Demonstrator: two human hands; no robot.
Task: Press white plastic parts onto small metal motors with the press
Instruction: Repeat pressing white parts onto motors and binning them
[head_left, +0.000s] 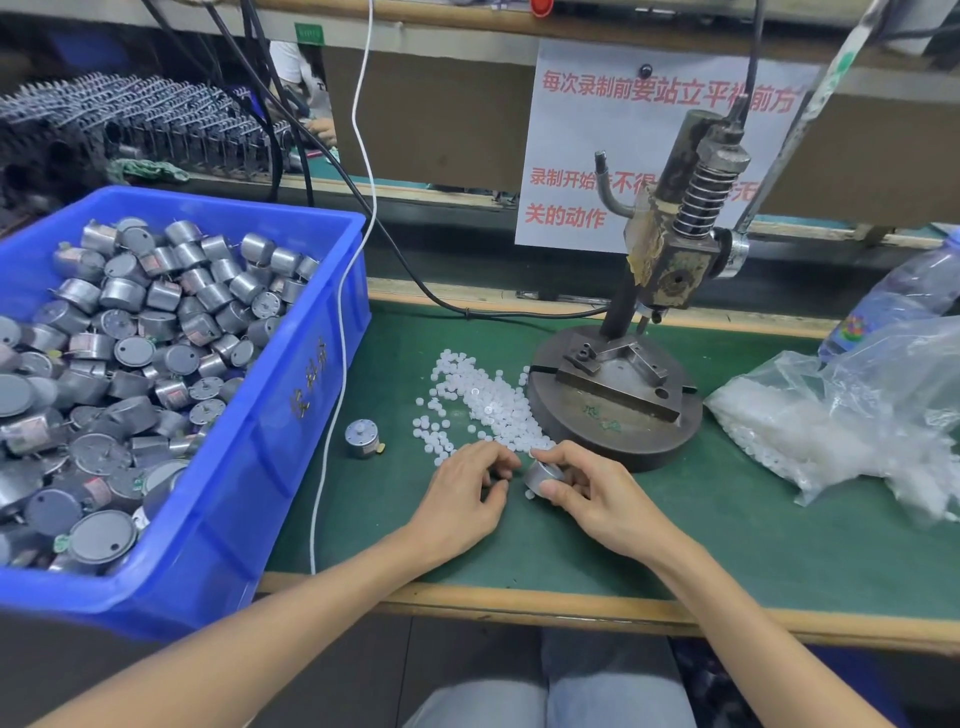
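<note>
My right hand (584, 483) grips a small round metal motor (543, 475) just above the green mat, in front of the press base. My left hand (467, 488) is close beside it with fingers curled; what it pinches is hidden, perhaps a white part. A loose heap of white plastic parts (483, 405) lies on the mat just beyond both hands. The hand press (670, 244) stands on its round base (613, 421) behind them, with its fixture bare. A single motor (362, 438) stands alone on the mat to the left.
A blue bin (291, 395) filled with several motors takes up the left side. A clear bag of white parts (841, 415) and a plastic bottle (893, 296) lie at the right. A white cable (332, 374) and a black cable cross the mat.
</note>
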